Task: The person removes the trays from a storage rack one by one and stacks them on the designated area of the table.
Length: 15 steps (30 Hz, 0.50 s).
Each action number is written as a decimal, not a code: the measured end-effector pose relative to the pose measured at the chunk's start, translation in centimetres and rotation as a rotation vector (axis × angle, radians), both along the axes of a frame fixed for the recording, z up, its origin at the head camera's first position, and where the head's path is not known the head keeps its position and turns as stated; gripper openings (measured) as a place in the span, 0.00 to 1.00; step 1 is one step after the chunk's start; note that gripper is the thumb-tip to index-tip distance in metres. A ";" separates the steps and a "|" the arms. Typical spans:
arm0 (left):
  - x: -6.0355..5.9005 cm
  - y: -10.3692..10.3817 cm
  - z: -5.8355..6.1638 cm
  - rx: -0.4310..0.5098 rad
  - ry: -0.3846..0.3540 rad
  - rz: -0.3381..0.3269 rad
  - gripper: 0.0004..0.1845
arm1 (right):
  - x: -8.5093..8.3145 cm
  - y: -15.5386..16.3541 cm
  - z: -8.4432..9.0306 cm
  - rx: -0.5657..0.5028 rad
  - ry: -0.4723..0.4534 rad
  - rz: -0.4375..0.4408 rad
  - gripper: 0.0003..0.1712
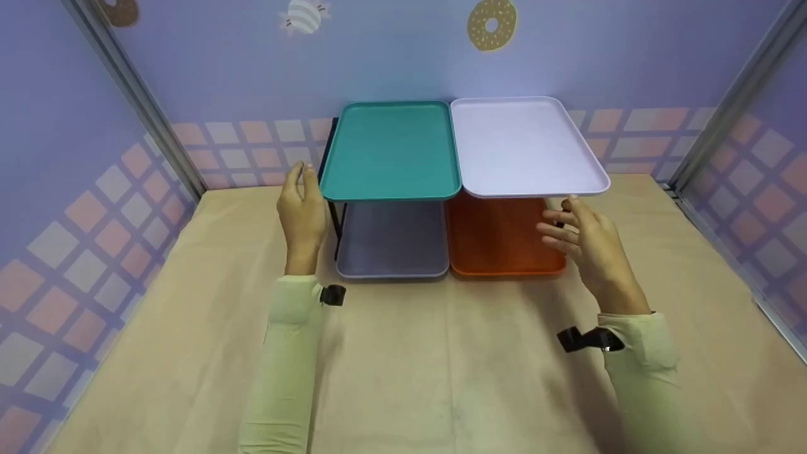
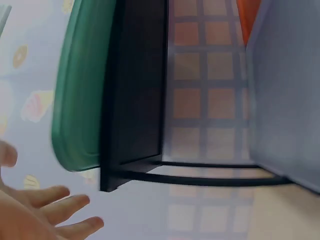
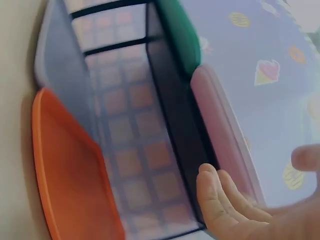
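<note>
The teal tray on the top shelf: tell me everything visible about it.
The teal tray is a shallow rectangle with rounded corners and a raised rim, plastic by its look, and holds nothing. It lies flat on the black rack's upper level, left of the white tray, above the grey tray. The left hand hovers beside its front-left corner.

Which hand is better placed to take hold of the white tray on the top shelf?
Right. The right hand sits open just under the white tray at its front right corner; the left hand is beside the teal tray.
</note>
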<state>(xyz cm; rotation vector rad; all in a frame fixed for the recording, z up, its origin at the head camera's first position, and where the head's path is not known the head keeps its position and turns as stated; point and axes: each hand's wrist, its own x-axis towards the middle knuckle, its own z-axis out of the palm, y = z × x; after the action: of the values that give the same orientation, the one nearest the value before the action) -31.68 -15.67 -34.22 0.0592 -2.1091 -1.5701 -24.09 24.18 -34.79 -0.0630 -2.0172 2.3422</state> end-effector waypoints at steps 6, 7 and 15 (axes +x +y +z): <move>-1.6 -0.1 -0.6 0.158 -0.023 -0.002 0.28 | -1.1 -0.8 0.3 -0.190 -0.045 0.009 0.40; -1.9 -0.1 -0.9 0.185 -0.014 -0.007 0.28 | -1.2 -1.1 0.3 -0.205 -0.043 -0.009 0.39; -3.7 0.2 -3.8 0.411 0.018 -0.091 0.26 | -2.4 -2.5 0.2 -0.380 -0.013 -0.159 0.27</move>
<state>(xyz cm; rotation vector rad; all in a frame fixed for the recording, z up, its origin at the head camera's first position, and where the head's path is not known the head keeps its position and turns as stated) -35.37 -15.44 -37.97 0.0901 -1.7647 -2.0281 -26.45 21.72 -34.64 -0.2424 -1.4810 2.5854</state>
